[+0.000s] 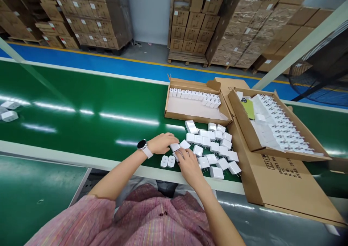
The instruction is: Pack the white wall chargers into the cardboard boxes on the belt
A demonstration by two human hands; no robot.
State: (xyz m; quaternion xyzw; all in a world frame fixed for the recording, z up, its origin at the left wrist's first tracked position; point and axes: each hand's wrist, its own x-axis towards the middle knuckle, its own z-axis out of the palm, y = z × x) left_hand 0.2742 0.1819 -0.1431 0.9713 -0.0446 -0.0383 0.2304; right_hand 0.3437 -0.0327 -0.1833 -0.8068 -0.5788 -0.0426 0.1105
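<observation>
Nearest: plaid shirt (152, 220). Near edge of green desk (81, 130): two white adapters (171, 161) side by side, end faces up. Just beside them, right hand (189, 168), fingers bent over a mostly covered adapter; cannot tell whether they pinch it. Left hand (160, 143), watch (141, 144) at wrist, fingers pinching another adapter (174, 147). Loose adapters (206, 141) scattered to the right, prongs showing on some. Beyond: low cardboard tray (198, 118), adapters lined along its far side. Right: fuller second tray (240, 122) on brown carton (282, 188). Farthest: blue floor (146, 72), stacked boxes (187, 21).
</observation>
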